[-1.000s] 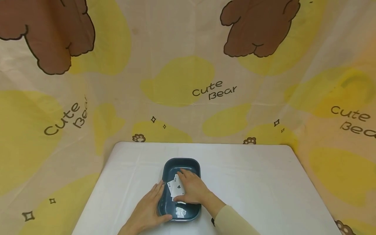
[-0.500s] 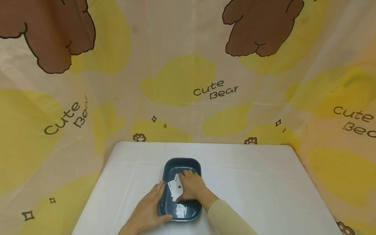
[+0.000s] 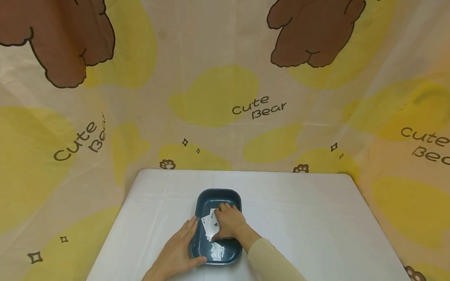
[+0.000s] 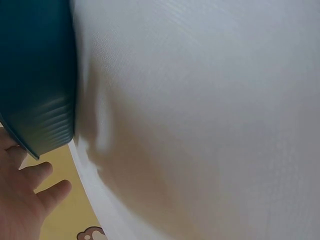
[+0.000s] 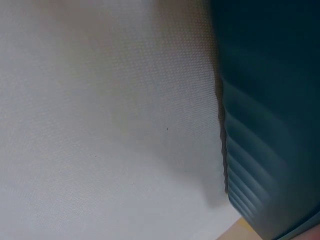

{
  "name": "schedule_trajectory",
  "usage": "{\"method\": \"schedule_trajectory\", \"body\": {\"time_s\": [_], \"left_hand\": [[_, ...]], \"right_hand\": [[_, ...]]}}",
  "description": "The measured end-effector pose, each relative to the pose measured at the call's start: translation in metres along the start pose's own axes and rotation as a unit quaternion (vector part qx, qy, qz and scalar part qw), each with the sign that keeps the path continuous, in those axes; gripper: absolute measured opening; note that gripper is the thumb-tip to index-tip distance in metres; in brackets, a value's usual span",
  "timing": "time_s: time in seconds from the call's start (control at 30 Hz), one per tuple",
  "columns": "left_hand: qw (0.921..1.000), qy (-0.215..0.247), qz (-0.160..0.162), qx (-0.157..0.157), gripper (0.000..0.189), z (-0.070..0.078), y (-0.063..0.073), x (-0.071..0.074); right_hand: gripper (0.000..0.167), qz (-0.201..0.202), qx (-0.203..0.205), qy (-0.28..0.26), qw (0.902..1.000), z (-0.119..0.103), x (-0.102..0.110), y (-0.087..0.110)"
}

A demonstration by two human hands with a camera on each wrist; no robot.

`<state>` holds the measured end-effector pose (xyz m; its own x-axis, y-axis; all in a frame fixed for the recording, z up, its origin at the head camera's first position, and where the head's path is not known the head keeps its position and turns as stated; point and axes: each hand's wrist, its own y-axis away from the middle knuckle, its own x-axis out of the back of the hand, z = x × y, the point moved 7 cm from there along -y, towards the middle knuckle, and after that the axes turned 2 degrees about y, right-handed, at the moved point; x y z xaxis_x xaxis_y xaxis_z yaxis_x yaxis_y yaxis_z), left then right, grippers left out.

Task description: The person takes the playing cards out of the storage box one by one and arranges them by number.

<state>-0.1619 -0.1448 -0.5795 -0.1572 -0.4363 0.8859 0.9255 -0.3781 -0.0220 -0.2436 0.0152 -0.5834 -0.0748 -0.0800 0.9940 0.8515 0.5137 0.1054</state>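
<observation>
A dark teal oblong tray (image 3: pixel 218 191) stands on the white table in the head view. Inside it lie several overlapping playing cards (image 3: pixel 213 224), faces up, with a club showing on the top one. My right hand (image 3: pixel 231 221) reaches into the tray and holds the cards by their right side, thumb at the near end; its palm side is hidden. My left hand (image 3: pixel 177 248) rests along the tray's left wall, fingers straight, with the thumb at the near rim. In the left wrist view its fingers (image 4: pixel 56 194) are spread beside the tray's outer wall (image 4: pixel 40 80).
The white table (image 3: pixel 299 222) extends on both sides of the tray. Behind it hangs a yellow and beige cloth (image 3: pixel 211 148) printed with bears. In the right wrist view the tray's ribbed outer wall (image 5: pixel 260 130) rises from the white surface.
My right hand has drawn its fingers in on the cards and shifted slightly right inside the tray. The cards have moved a little. My left hand keeps its place on the tray.
</observation>
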Motion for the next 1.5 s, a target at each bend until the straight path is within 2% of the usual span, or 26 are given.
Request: {"method": "schedule_trajectory", "body": {"time_s": [0.3,0.57,0.8,1.03,1.5], "left_hand": [[1.0,-0.005,0.002,-0.001,0.119,-0.0008,-0.0006,-0.0009],[1.0,-0.001,0.006,-0.001,0.119,-0.0013,-0.0003,-0.0006],[0.9999,0.001,0.012,-0.008,0.119,0.0011,0.0006,0.0016],[1.0,-0.005,0.002,-0.003,0.118,-0.0001,-0.0003,-0.0007],[1.0,0.003,0.005,-0.006,0.118,0.0005,-0.0002,-0.0002]], "right_hand": [[0.093,0.011,0.017,-0.002,0.9998,-0.0027,-0.0022,-0.0018],[0.092,0.03,0.029,0.0,0.9991,-0.004,-0.0069,-0.0027],[0.091,0.045,0.044,0.01,0.998,-0.0064,-0.0046,-0.0011],[0.09,0.048,0.051,0.026,0.9972,-0.0086,0.0014,0.0026],[0.091,-0.01,0.033,-0.039,0.9987,-0.004,-0.0044,0.0009]]}}
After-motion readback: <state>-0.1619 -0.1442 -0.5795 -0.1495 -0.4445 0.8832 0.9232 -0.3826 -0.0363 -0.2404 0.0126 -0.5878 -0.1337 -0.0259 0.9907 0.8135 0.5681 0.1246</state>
